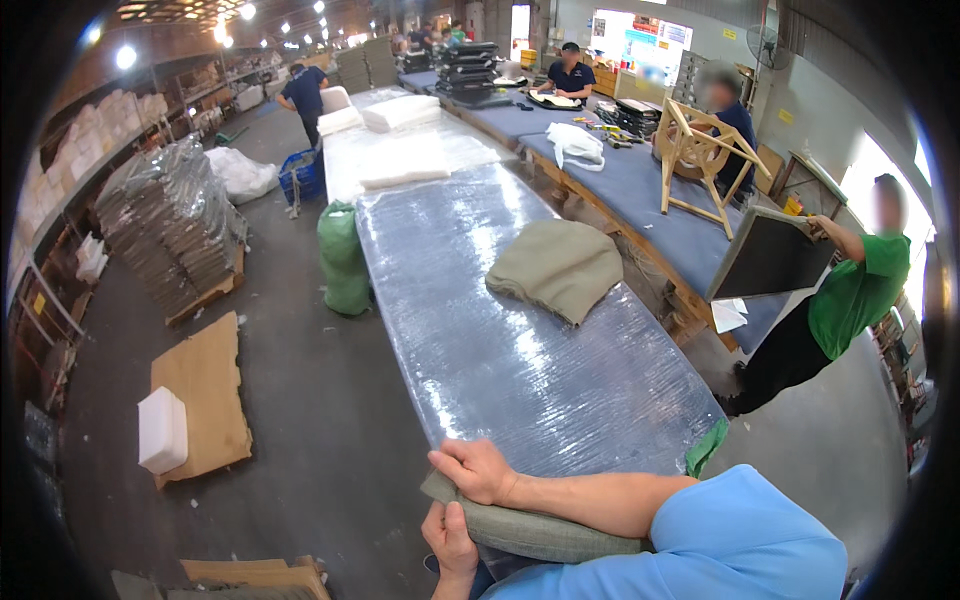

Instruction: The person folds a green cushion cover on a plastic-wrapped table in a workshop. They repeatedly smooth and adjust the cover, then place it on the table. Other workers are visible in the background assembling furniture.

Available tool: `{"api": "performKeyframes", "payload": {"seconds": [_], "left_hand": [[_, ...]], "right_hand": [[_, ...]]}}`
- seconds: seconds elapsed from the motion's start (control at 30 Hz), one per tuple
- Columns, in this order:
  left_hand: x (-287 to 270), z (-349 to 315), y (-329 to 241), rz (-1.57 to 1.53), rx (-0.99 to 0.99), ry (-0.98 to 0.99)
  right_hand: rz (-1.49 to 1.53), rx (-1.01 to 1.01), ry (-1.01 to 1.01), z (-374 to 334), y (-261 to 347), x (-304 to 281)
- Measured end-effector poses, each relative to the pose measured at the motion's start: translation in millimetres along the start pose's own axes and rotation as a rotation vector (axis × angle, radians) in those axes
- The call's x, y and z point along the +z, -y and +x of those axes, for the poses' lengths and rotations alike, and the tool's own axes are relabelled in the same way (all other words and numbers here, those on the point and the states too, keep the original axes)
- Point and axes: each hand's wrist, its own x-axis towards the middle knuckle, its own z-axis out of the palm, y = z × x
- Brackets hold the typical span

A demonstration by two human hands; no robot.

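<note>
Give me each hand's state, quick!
Left hand: closed, holding the end of the grey-green cushion.
Right hand: closed, holding the same end.

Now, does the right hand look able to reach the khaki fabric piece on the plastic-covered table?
Probably not: the right hand holds the grey-green cushion, and the khaki fabric piece lies well forward on the plastic-covered table, though nothing lies over it.

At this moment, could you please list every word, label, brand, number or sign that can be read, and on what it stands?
No text can be read here.
Yellow signs on the wall: too small and blurred to read.
Held grey-green cushion: no print shows.
Plastic-covered table: no print that I can make out.
</note>
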Motion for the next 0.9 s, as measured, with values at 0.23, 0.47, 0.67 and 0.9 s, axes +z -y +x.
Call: {"api": "performKeyframes", "payload": {"seconds": [0.23,0.47,0.67,0.9], "left_hand": [[5.7,7.9,-1.4,0.163,0.031,-0.047],[13.8,19.9,-13.3,0.103,0.065,-0.088],[-17.9,1.6,8.1,0.121,-0.188,0.021],[-3.0,-28.6,2.2,0.212,-0.027,-0.161]], "right_hand": [[0.016,0.016,0.061,4.7,-19.2,11.4],[0.141,0.041,0.067,5.1,-17.2,13.2],[0.091,0.032,0.062,5.9,-15.3,7.4],[0.098,0.029,0.06,1.0,-17.8,7.6]]}}
